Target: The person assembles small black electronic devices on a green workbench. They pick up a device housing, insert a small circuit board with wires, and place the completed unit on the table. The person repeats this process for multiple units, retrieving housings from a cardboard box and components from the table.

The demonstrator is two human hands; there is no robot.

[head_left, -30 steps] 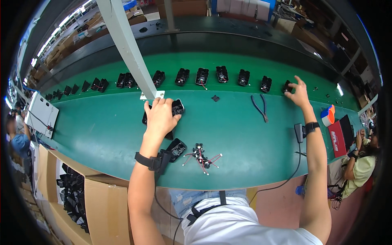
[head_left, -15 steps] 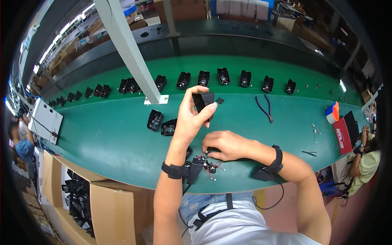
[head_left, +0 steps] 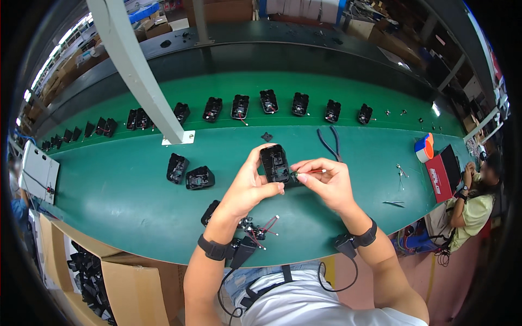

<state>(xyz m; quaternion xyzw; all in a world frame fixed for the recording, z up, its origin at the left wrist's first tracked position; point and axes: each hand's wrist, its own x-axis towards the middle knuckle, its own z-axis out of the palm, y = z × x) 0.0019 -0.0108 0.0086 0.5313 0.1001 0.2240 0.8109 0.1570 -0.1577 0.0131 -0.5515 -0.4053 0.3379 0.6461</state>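
Note:
My left hand point(head_left: 249, 183) is closed around a black plastic housing point(head_left: 275, 164), tilted so that its hollow inside faces me. Close to the housing's right edge, my right hand point(head_left: 331, 183) pinches a small wired component point(head_left: 297, 175); a short red wire with a pale end sticks out between the fingers. Beside my left wrist lies a heap of small components point(head_left: 256, 229) with red and black wires. Another black housing point(head_left: 209, 213) is partly hidden by my left forearm. Two more housings, one upright point(head_left: 176, 168) and one on its side point(head_left: 200, 178), rest farther left.
Several housings point(head_left: 240, 107) stand in a row along the far green strip. Cutting pliers point(head_left: 330, 144), a small black piece point(head_left: 266, 137), tweezers point(head_left: 393, 204) and a red box point(head_left: 443, 176) lie around. A post point(head_left: 136, 70) rises at left; a carton point(head_left: 130, 288) holds black parts. A person point(head_left: 472, 201) sits at right.
My left hand has turned the housing so its hollow side shows. My right hand has risen from the heap to beside the housing, pinching a wired component. The view has shifted right.

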